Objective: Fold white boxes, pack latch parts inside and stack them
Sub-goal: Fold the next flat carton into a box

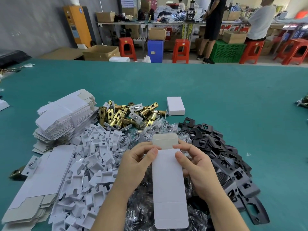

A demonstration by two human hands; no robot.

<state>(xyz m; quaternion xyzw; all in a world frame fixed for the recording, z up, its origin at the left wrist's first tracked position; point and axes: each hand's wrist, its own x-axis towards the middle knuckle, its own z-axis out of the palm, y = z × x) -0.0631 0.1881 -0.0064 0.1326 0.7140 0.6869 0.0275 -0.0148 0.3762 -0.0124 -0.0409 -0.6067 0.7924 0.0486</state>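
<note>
Two hands pinch one unfolded white box blank (169, 182) at its upper end.

Left hand (138, 161) and right hand (195, 165) each curl round an edge, thumbs on the face — grey top flap (165, 141) raised. Under the blank lie clear bags (133, 212); left of it white plastic pieces (93, 164) and flat blanks (66, 112), beyond it brass latches (126, 114) and a closed box (175, 105), right of it black plates (230, 157).

No text, label, brand or number is showing legibly anywhere; the white boxes (175, 105) are blank, and the markings on the orange cabinet (77, 25) are too blurred to read.
</note>
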